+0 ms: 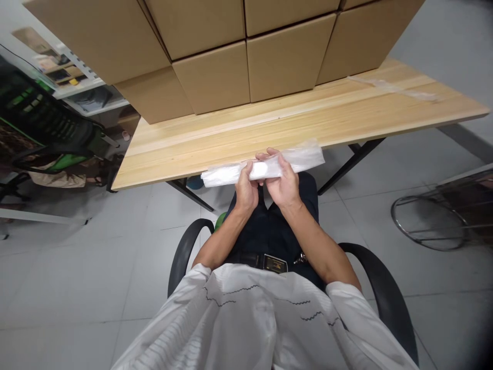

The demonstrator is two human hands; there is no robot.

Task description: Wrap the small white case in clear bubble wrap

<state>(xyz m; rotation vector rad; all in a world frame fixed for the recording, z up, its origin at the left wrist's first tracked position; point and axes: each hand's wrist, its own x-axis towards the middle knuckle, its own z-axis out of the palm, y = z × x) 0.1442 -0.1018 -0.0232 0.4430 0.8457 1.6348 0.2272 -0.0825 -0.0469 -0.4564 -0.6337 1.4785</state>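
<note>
I sit in a black armchair and hold a long white item wrapped in clear plastic (pixel 227 174) crosswise above my lap, at the near edge of the wooden table (pixel 239 139). My left hand (pixel 246 190) grips it from below near its middle, fingers curled round it. My right hand (pixel 283 180) is closed on it just to the right, thumb and fingers wrapped over the top. The package's right end (pixel 308 156) rests over the table edge.
Several brown cardboard boxes (pixel 215 82) are stacked along the table's far side. A strip of clear plastic (pixel 393 88) lies at the table's right end. A round metal stool frame (pixel 435 221) stands on the grey tiled floor at right; shelves and clutter at left.
</note>
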